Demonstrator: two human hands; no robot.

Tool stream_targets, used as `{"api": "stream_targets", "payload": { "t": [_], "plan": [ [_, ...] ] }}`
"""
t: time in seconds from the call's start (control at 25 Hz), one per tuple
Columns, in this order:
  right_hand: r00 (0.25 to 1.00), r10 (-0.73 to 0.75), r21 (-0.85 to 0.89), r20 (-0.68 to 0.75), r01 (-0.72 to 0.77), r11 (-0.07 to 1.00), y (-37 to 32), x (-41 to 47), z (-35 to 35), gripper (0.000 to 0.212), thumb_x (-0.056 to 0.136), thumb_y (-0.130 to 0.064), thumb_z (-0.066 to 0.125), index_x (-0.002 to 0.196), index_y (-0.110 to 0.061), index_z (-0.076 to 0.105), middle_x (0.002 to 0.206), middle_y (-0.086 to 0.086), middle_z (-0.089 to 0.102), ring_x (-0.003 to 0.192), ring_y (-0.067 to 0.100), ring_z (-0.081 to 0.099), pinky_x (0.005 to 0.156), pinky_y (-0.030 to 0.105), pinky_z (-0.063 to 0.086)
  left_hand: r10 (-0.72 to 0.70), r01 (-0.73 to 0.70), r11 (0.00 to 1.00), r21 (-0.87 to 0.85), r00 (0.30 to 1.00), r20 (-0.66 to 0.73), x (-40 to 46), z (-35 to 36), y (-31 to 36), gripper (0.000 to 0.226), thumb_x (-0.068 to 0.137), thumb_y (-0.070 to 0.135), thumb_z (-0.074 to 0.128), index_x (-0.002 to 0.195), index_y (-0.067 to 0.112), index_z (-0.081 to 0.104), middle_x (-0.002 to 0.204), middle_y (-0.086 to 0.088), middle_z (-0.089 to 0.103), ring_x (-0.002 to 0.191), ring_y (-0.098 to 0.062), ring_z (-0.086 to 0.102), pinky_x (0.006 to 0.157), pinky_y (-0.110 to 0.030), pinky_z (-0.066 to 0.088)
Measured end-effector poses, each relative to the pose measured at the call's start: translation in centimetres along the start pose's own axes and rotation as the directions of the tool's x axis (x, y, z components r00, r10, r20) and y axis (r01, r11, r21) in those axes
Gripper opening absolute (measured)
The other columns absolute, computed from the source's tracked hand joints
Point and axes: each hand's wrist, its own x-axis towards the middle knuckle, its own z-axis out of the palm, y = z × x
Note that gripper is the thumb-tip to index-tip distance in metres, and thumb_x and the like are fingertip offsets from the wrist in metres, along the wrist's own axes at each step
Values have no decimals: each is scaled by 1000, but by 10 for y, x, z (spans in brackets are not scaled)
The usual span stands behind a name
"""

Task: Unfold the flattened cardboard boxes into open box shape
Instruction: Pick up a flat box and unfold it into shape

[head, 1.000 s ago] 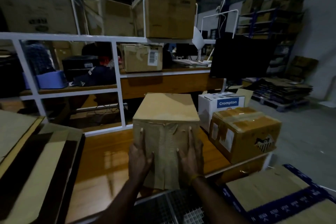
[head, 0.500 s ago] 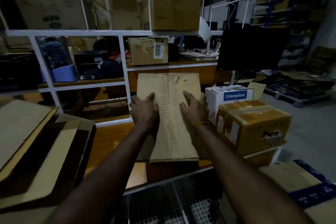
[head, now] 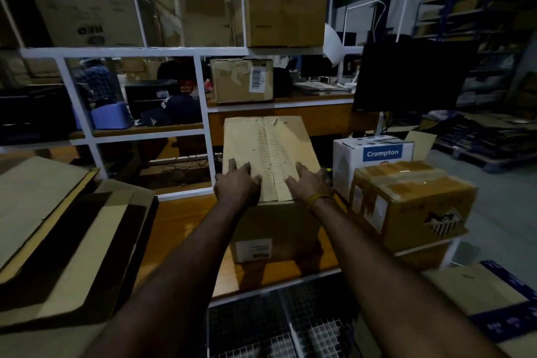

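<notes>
- The cardboard box (head: 270,183) stood upright on the wooden desk (head: 186,229), already in box shape, its top flaps closed and meeting along a torn, ribbed seam down the middle.
- Both hands lay flat on the near end of that top, one on each side of the seam.
- The left hand (head: 238,186) rested with fingers straight and slightly spread, its palm at the box's near left corner.
- The right hand (head: 309,182) did the same on the other side, fingers fanned toward the seam; a yellow band (head: 318,200) circled its wrist.
- Neither hand gripped anything; they simply pressed down on the flaps.
- A white label (head: 253,249) showed on the box's front face, below the hands.
- Just to the right of the box stood a white carton (head: 374,154) printed "Crompton", and in front of it a taped brown carton (head: 406,206) at the desk's edge.
- To the left, flattened cardboard sheets (head: 58,229) lay stacked, well apart from the hands.
- Behind the desk, a white shelf frame (head: 133,52) carried more cartons.
</notes>
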Motion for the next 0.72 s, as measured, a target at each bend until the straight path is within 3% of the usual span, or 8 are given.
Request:
{"api": "stream_targets", "payload": {
  "t": [0.16,0.32,0.52,0.6,0.72],
  "plan": [
    [997,-47,-16,66,48,999,-4,13,4,90,76,-78,50,152,-35,26,154,26,19,136,49,26,111,58,28,-18,17,1000,14,999,32,8,-4,-2,58,92,62,38,141,32,44,146,-8,40,122,-42,47,85,-48,45],
    [997,-70,-46,39,72,996,-12,7,5,81,82,-75,52,150,-35,32,159,26,4,141,50,16,113,59,21,54,-55,998,-17,997,-52,15,-3,-12,34,93,50,47,107,27,67,106,-5,64,106,-36,55,77,-42,41],
    [984,-157,-122,78,166,979,-16,10,9,78,82,-78,48,149,-39,35,158,15,21,142,50,14,111,60,22,25,-30,998,-58,996,-80,9,-3,-14,30,96,37,49,116,27,69,121,-7,65,123,-40,46,97,-51,39],
    [968,-220,-135,124,236,962,-13,18,9,76,82,-78,48,148,-42,35,154,11,29,141,46,19,109,60,27,95,-97,995,-35,994,-61,8,-4,-8,31,98,30,51,125,30,65,129,-8,61,128,-39,43,100,-52,38],
    [924,-335,-93,186,356,930,-6,21,1,71,81,-71,58,144,-44,41,144,11,42,133,37,36,105,56,37,263,-261,960,-105,965,3,11,-3,2,39,95,14,54,128,32,63,130,-6,62,114,-28,57,97,-49,46]
  ]
}}
